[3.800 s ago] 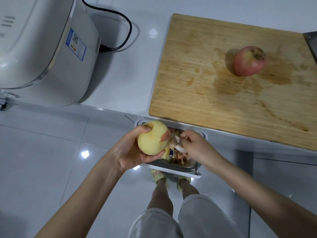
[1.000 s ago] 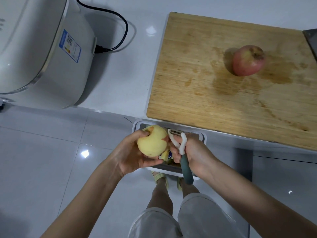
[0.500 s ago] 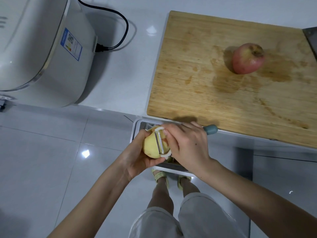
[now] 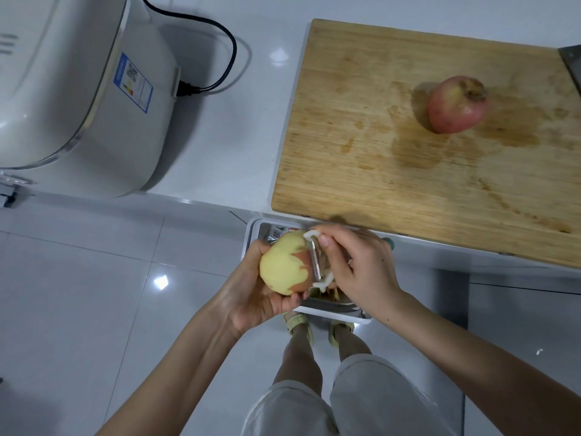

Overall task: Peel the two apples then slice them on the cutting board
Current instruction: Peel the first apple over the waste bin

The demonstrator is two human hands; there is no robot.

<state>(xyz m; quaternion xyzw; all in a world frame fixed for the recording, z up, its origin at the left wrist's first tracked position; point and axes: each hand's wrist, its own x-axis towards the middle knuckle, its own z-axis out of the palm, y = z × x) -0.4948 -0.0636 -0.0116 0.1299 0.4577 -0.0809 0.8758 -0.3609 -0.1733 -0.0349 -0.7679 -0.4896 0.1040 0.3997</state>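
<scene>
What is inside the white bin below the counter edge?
Peel scraps and what looks like packaging show in the bin. The left hand, half-peeled apple, peeler and right hand cover most of its inside.

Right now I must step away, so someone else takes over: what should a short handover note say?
Left hand holds the mostly peeled apple over the bin.
Right hand grips the peeler, blade against the remaining red skin.
Unpeeled apple sits on the cutting board.
Done: most of the first peel.
Left: finish it, peel the second, slice both.
</scene>
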